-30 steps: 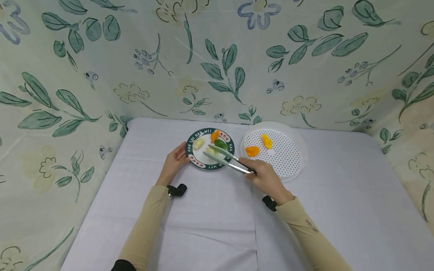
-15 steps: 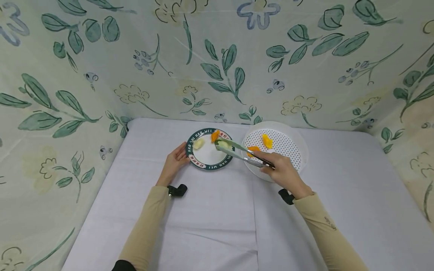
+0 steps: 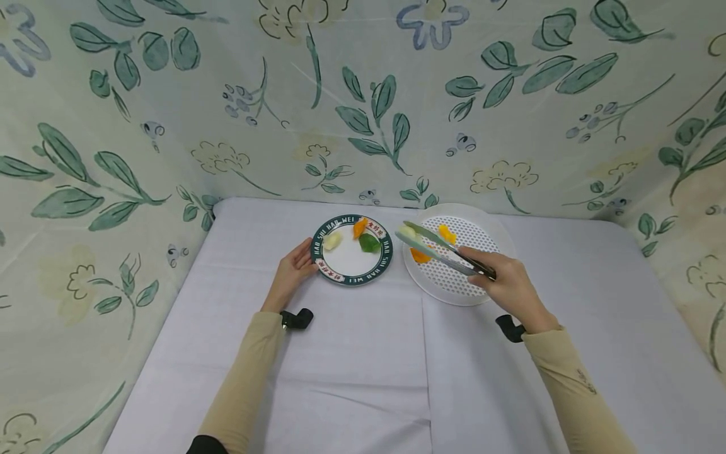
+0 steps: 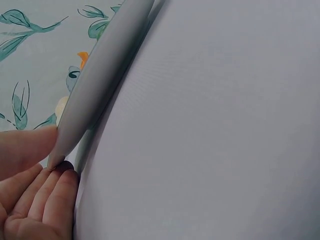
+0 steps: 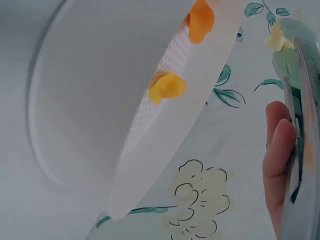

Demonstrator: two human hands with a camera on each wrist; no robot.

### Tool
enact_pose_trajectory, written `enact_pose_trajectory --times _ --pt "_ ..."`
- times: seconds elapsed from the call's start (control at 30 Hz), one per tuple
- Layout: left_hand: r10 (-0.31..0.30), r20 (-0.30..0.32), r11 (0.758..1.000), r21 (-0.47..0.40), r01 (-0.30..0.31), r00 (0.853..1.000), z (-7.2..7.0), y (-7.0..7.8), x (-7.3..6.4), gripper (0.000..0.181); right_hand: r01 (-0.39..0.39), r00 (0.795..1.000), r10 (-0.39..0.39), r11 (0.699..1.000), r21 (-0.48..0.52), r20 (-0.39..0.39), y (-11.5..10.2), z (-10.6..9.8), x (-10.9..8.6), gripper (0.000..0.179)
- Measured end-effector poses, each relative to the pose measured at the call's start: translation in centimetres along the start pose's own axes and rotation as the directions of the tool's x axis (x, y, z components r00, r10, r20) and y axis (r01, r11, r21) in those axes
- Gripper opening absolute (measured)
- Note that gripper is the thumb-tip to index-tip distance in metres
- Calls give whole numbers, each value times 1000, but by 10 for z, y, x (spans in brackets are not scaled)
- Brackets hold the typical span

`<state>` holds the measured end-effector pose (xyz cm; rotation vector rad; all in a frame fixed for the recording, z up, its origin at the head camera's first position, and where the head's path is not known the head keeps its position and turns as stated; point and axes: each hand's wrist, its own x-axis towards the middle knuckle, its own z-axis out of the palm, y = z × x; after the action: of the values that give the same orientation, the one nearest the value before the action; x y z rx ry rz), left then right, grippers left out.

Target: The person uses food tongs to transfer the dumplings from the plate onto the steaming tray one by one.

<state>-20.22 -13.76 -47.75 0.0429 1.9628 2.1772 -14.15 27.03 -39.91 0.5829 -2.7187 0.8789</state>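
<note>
My left hand pinches the left rim of a green-bordered plate, thumb above and fingers below in the left wrist view. On the plate lie a pale yellow piece, an orange piece and a green piece. With my right hand I grip tongs that have metal handles and pale green tips. Between those tips is another pale yellow piece, over the left edge of a round white perforated tray. An orange piece and a yellow piece rest in the tray.
Plate and tray stand side by side near the back edge of a table with a white cloth. Directly behind rises a floral curtain, which also hangs at both sides.
The tongs have taken the pale yellow piece off the plate beside the green piece and carried it right to the tray. My left hand keeps its place on the rim.
</note>
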Motion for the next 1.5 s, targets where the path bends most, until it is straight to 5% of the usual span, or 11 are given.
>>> enact_pose_trajectory --times 0.6,0.73,0.83,1.2,1.5 --pt "1 1 1000 -10 -1 1000 0 0 1 70 -118 992 115 991 -65 -46 35 -5 -11 54" --pt "20 -14 1000 12 -20 1000 -3 -12 7 70 -116 993 113 991 -69 -40 39 -1 -7 54" --pt "22 -22 1000 14 -21 1000 -5 -19 10 70 -129 992 128 989 -76 -23 40 1 -3 54" --pt "4 -2 1000 18 -4 1000 1 1 -1 69 -239 967 245 967 -86 68 37 8 6 56" --pt "-2 -8 1000 8 2 1000 -3 -10 7 70 -240 969 243 968 -68 45 31 7 6 58"
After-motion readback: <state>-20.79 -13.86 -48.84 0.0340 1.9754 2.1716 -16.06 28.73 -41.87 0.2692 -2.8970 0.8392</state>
